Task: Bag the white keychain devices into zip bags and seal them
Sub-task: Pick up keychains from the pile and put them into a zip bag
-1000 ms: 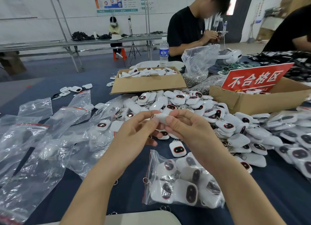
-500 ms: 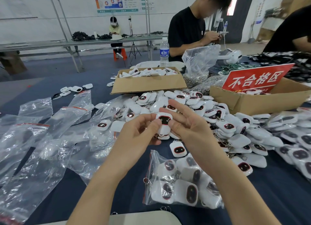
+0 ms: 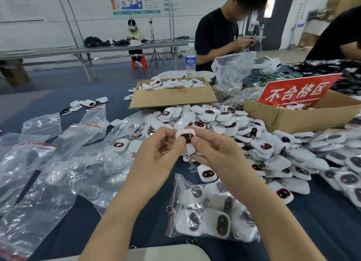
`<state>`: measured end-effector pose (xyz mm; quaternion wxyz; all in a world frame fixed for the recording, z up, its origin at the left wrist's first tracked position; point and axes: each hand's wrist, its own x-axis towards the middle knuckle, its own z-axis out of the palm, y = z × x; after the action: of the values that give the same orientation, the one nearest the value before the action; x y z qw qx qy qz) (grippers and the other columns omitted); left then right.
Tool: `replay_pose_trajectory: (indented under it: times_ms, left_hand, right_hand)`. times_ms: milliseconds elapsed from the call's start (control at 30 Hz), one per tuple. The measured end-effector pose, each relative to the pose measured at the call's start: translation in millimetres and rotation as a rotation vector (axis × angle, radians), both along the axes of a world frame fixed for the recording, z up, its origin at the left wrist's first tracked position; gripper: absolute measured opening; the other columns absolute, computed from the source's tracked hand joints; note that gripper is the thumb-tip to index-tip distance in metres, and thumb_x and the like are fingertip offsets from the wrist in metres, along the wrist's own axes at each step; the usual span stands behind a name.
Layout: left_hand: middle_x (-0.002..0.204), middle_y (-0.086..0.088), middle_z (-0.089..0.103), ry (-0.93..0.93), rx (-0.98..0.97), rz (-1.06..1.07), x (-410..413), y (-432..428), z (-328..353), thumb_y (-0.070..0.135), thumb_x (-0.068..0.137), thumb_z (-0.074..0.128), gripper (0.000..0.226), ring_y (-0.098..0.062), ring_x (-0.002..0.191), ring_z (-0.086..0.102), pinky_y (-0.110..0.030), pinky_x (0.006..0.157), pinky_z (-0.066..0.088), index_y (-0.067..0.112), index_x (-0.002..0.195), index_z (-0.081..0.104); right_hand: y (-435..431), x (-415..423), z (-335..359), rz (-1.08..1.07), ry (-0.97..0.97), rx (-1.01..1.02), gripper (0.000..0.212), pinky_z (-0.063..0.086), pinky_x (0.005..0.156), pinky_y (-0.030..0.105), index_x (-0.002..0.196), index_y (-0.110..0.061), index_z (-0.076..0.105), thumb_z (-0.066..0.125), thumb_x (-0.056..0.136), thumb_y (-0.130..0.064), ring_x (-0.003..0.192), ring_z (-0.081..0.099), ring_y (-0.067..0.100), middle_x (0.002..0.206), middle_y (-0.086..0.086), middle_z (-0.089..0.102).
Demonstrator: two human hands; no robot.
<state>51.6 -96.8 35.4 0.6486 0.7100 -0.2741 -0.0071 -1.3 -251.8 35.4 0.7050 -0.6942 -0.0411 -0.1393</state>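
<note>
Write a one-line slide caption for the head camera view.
Left hand and right hand pinch a white keychain device near a filled zip bag beside the loose pile.

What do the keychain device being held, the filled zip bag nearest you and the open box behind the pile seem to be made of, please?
The held keychain device looks like moulded plastic: smooth white shell, glossy dark window. The filled zip bag is thin clear plastic film, crinkled, shiny. The open box is probably matt brown cardboard.
</note>
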Motion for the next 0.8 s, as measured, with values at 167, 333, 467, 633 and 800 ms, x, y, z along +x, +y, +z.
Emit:
replay_pose_trajectory:
  times_ms: [167, 333, 467, 633, 800]
  left_hand:
    - [0.079, 0.007, 0.068, 0.02, -0.007, -0.006, -0.2, 1.5, 1.3, 0.018, 0.098, 0.064, 0.01, -0.009, 0.074, 0.059, -0.018, 0.067, 0.051, 0.023, 0.091, 0.07]
    - [0.076, 0.01, 0.067, 0.018, -0.001, -0.016, -0.5, 1.6, 2.0, 0.02, 0.099, 0.063, 0.01, -0.007, 0.071, 0.058, -0.018, 0.068, 0.05, 0.022, 0.093, 0.07]
    - [0.083, 0.007, 0.071, 0.014, 0.006, -0.033, -2.3, 0.1, 4.1, 0.025, 0.1, 0.061, 0.011, -0.003, 0.074, 0.062, -0.02, 0.073, 0.054, 0.022, 0.101, 0.072]
    - [0.089, 0.004, 0.073, 0.011, 0.009, -0.043, -4.7, -0.7, 6.8, 0.027, 0.099, 0.058, 0.016, -0.002, 0.073, 0.064, -0.016, 0.07, 0.052, 0.021, 0.107, 0.071]
    - [0.088, 0.006, 0.073, 0.01, 0.021, -0.042, -4.9, -0.4, 5.8, 0.028, 0.099, 0.058, 0.016, -0.002, 0.074, 0.065, -0.016, 0.07, 0.052, 0.022, 0.107, 0.071]
  right_hand:
    - [2.2, 0.0, 3.0, 0.021, -0.007, 0.046, 0.039, 0.056, 0.078, 0.016, 0.09, -0.046, 0.078, 0.058, 0.1, -0.013, 0.095, 0.072, 0.008, 0.099, -0.005, 0.078]
    - [3.1, -0.2, 3.4, -0.008, -0.048, 0.016, 0.04, 0.056, 0.073, 0.015, 0.089, -0.052, 0.076, 0.058, 0.1, -0.018, 0.089, 0.072, 0.004, 0.093, -0.009, 0.078]
    - [3.8, 0.9, 3.7, -0.035, -0.085, -0.007, 0.04, 0.057, 0.075, 0.018, 0.093, -0.052, 0.075, 0.057, 0.101, -0.018, 0.094, 0.073, 0.01, 0.096, -0.008, 0.078]
    - [3.6, 1.5, 4.7, -0.076, -0.116, -0.045, 0.041, 0.055, 0.069, 0.014, 0.089, -0.055, 0.074, 0.058, 0.101, -0.019, 0.082, 0.071, 0.001, 0.088, -0.012, 0.077]
    - [3.6, 1.9, 3.6, -0.074, -0.118, -0.055, 0.042, 0.056, 0.07, 0.014, 0.086, -0.053, 0.074, 0.057, 0.101, -0.017, 0.084, 0.071, 0.0, 0.087, -0.014, 0.077]
